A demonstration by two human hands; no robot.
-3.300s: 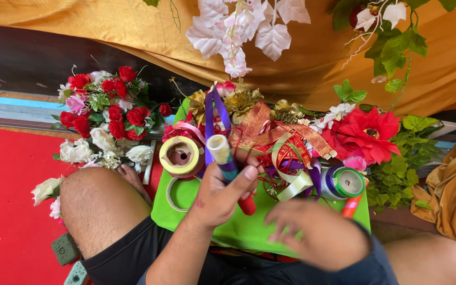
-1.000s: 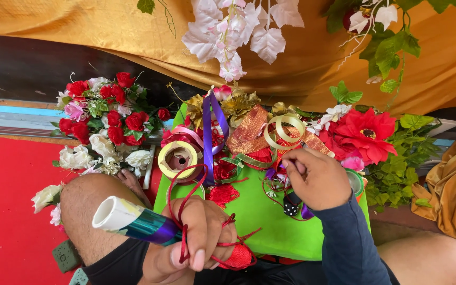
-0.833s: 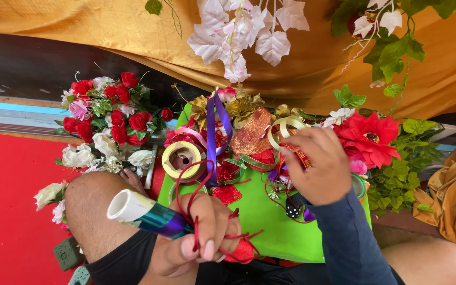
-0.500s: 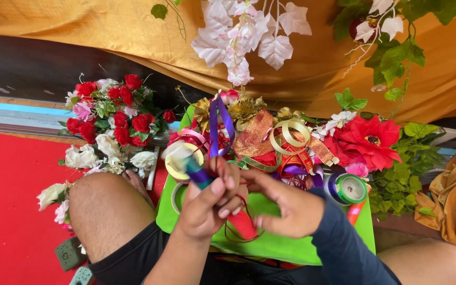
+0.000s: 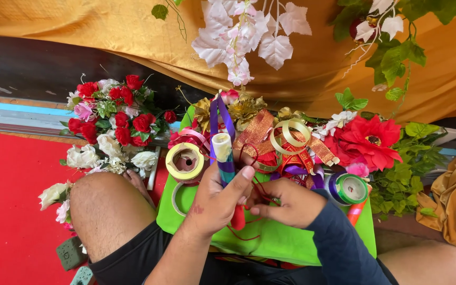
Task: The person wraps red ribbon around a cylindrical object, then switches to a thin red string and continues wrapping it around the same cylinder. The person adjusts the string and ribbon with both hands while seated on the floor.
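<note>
1. A paper roll wrapped in purple and blue ribbon point(image 5: 222, 158) stands nearly upright over the green tray point(image 5: 286, 243), above the person's lap.
2. The left hand point(image 5: 215, 203) is closed around its lower part, probably to steady it for wrapping.
3. The right hand point(image 5: 286, 203) pinches a thin red cord point(image 5: 254, 182) just beside the roll.
4. A yellow ribbon spool point(image 5: 184, 162) lies near, and a green spool point(image 5: 348, 189) to the right.
5. A red and white flower bunch point(image 5: 113, 124) lies on the left, a big red flower point(image 5: 370, 140) on the right.
</note>
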